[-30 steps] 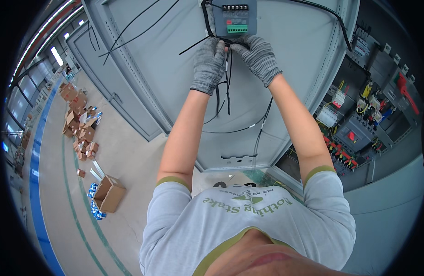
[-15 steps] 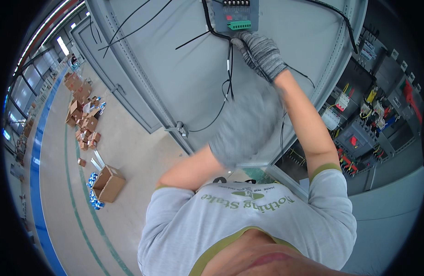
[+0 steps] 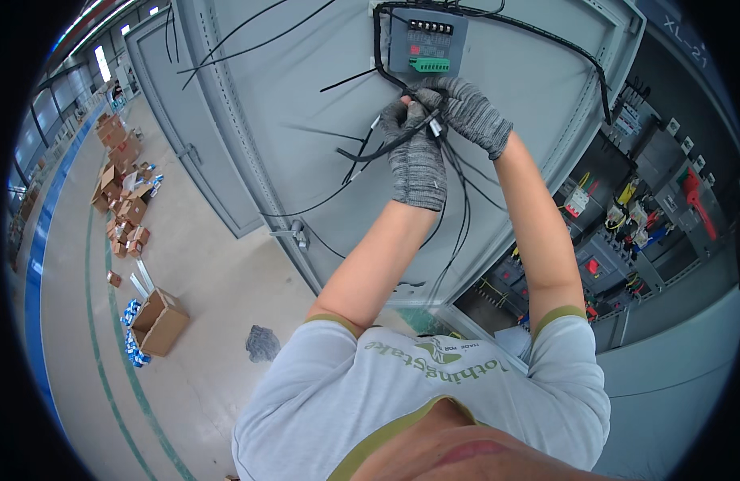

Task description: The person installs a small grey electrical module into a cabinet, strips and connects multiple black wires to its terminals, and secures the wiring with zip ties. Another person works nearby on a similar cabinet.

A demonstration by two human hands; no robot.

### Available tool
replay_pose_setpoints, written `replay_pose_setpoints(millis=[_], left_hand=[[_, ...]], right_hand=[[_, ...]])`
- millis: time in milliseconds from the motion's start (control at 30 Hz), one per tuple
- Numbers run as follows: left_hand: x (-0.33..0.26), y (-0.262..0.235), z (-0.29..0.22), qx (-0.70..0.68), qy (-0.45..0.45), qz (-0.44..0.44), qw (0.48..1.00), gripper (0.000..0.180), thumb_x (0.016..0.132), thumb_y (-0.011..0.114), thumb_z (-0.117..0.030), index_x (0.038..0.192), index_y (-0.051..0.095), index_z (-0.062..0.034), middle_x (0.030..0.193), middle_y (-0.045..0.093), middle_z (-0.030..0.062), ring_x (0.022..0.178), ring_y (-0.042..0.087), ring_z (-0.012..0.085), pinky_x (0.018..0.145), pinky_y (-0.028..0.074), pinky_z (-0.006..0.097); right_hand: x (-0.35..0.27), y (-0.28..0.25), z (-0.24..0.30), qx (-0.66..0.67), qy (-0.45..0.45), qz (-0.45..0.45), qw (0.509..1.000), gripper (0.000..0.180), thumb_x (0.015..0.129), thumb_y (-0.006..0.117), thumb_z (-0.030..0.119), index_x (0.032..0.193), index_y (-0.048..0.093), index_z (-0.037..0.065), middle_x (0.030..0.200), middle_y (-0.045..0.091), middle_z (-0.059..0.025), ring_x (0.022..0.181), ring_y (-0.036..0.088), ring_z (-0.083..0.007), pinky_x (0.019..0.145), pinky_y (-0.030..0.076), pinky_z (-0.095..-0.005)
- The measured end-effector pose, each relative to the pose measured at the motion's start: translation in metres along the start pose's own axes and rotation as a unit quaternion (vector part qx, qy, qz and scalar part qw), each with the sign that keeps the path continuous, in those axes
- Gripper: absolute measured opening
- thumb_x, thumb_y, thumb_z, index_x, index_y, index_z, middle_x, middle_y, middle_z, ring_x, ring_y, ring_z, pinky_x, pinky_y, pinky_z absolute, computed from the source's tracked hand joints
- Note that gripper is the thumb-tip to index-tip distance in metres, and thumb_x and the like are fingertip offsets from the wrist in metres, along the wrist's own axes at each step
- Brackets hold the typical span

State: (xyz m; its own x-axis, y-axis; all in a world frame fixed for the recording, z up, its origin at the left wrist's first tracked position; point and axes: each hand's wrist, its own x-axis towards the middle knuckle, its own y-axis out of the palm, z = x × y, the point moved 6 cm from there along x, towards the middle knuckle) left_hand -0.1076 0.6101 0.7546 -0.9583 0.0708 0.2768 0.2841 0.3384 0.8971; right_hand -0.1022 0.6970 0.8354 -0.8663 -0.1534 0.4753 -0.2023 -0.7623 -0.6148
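Both my hands wear grey knitted gloves and work close together on a black wire bundle below a grey control module with a green terminal strip. My left hand has its fingers closed on the bundle, bare fingertips showing at the top. Just right of it and higher, my right hand curls its fingers on the same bundle where it leaves the module's lower edge. Short loose ends stick out to the left, and thin black wires hang below the hands. The exact grip is partly hidden by the gloves.
The module sits on a grey metal panel with a black wrapped cable along its top right. To the right stands an open cabinet with breakers. Cardboard boxes, an open carton and a grey cloth-like piece lie on the floor.
My left hand, blurred and lower before, has risen to the wires beside my right hand and closed on them. The right hand stays under the module. The whole view has shifted slightly.
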Motion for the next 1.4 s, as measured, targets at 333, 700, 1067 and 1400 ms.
replay_pose_setpoints(millis=[333, 700, 1067, 1400], left_hand=[[-0.024, 0.013, -0.015, 0.109, -0.009, 0.006, 0.994, 0.019, 0.097, 0.051, -0.011, 0.113, 0.055, -0.0023, 0.086, 0.059, 0.0007, 0.072, 0.056, 0.0077, 0.062, 0.048, 0.021], [-0.015, 0.013, -0.004, -0.182, -0.152, 0.063, 0.970, 0.024, 0.098, 0.047, -0.015, 0.116, 0.054, -0.0006, 0.098, 0.061, 0.0122, 0.090, 0.062, 0.0205, 0.074, 0.056, 0.030], [0.014, -0.003, -0.006, 0.202, -0.080, 0.122, 0.968, 0.032, 0.099, 0.050, -0.029, 0.119, 0.054, -0.0053, 0.118, 0.063, 0.0118, 0.107, 0.056, 0.0171, 0.095, 0.041, 0.029], [0.024, -0.008, 0.000, 0.123, -0.049, 0.146, 0.980, 0.026, 0.094, 0.059, -0.023, 0.113, 0.063, -0.0068, 0.110, 0.065, 0.0073, 0.102, 0.059, 0.0177, 0.093, 0.044, 0.032]], right_hand=[[-0.025, 0.000, 0.044, -0.089, -0.120, -0.133, 0.980, 0.015, 0.086, 0.062, 0.014, 0.097, 0.067, 0.005, 0.087, 0.068, -0.0117, 0.078, 0.066, -0.0241, 0.072, 0.053, -0.0309], [-0.042, 0.000, 0.005, -0.053, -0.200, -0.160, 0.965, 0.029, 0.083, 0.068, 0.025, 0.103, 0.065, 0.005, 0.089, 0.067, -0.0138, 0.081, 0.066, -0.0275, 0.074, 0.053, -0.0332], [-0.075, -0.064, -0.012, -0.179, -0.073, -0.260, 0.946, 0.016, 0.086, 0.061, 0.007, 0.101, 0.065, 0.003, 0.091, 0.069, -0.0119, 0.082, 0.067, -0.0234, 0.076, 0.052, -0.0321], [-0.036, -0.011, 0.035, -0.334, 0.100, -0.038, 0.936, 0.037, 0.079, 0.072, 0.037, 0.099, 0.065, 0.006, 0.082, 0.065, -0.0120, 0.077, 0.063, -0.0233, 0.077, 0.050, -0.0327]])
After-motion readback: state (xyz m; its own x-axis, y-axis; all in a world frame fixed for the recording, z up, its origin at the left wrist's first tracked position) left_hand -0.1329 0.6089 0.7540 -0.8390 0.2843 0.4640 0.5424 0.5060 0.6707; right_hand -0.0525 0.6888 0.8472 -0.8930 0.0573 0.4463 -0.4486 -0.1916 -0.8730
